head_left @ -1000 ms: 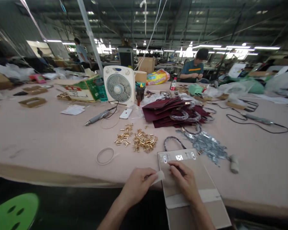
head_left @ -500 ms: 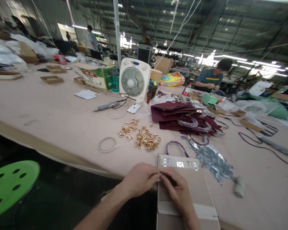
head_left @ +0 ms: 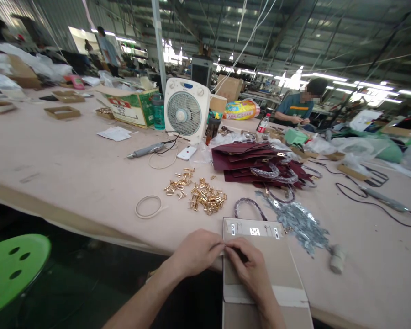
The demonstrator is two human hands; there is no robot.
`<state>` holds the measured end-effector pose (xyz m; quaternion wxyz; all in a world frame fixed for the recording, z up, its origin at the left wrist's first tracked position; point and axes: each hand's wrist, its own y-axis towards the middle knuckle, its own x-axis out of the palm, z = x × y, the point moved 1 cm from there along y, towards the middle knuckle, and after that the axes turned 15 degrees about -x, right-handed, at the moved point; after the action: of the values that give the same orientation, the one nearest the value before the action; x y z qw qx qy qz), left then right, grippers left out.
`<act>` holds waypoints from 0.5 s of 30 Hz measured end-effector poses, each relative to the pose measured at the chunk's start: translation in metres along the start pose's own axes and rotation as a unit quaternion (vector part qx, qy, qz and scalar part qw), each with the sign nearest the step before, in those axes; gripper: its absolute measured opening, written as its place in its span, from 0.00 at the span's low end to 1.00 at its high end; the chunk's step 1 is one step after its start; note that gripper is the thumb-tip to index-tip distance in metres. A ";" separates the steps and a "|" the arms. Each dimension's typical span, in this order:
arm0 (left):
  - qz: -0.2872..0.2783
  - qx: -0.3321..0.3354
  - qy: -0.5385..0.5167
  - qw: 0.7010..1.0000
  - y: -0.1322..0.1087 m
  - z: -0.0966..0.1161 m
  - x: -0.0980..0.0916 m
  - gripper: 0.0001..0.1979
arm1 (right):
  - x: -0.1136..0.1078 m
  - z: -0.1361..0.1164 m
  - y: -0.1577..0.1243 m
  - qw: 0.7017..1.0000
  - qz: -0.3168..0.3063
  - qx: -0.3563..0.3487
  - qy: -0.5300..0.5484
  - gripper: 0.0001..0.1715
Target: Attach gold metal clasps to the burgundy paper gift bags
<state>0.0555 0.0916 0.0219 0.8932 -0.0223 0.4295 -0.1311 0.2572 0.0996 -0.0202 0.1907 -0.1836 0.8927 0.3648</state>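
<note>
My left hand (head_left: 201, 250) and my right hand (head_left: 249, 264) meet fingertip to fingertip over the left edge of a flat beige bag panel (head_left: 270, 258). Both are closed in a pinch, and whatever sits between the fingertips is hidden or too small to name. My right wrist lies over the panel. Along the panel's top are two small metal plates and a square metal piece (head_left: 254, 231). Beyond that edge curves a dark wrapped handle (head_left: 249, 202). A pile of gold-coloured metal fittings (head_left: 208, 196) lies up and left of the panel.
Several stacked burgundy bag pieces (head_left: 239, 157) lie behind, beside scattered grey metal plates (head_left: 299, 224). A ring of tape (head_left: 148, 207), an electric screwdriver (head_left: 145, 151), a phone (head_left: 187, 152) and a box fan (head_left: 186, 109) are leftward. Another screwdriver (head_left: 383, 197) is at right. A co-worker (head_left: 296, 107) sits beyond.
The view has shifted slightly, so the tabletop things appear a little further left. My hands stay pinched together at the panel's left edge; a pale sliver seen earlier at the fingertips is less visible.
</note>
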 end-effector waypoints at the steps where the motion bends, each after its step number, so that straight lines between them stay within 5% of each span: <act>1: -0.002 0.004 -0.015 1.000 0.001 -0.001 0.000 0.15 | 0.000 0.000 0.000 1.000 -0.001 0.003 -0.001 0.06; 7: -0.020 -0.002 -0.077 0.997 0.005 -0.002 0.000 0.13 | -0.002 -0.002 0.003 1.000 -0.020 0.023 0.001 0.07; 15: -0.016 0.005 -0.028 0.999 0.006 0.001 -0.001 0.14 | -0.002 -0.001 0.004 1.000 -0.017 0.021 -0.004 0.08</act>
<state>0.0566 0.0972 0.0228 0.9028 -0.0288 0.4032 -0.1468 0.2567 0.1015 -0.0162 0.2045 -0.1935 0.8961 0.3431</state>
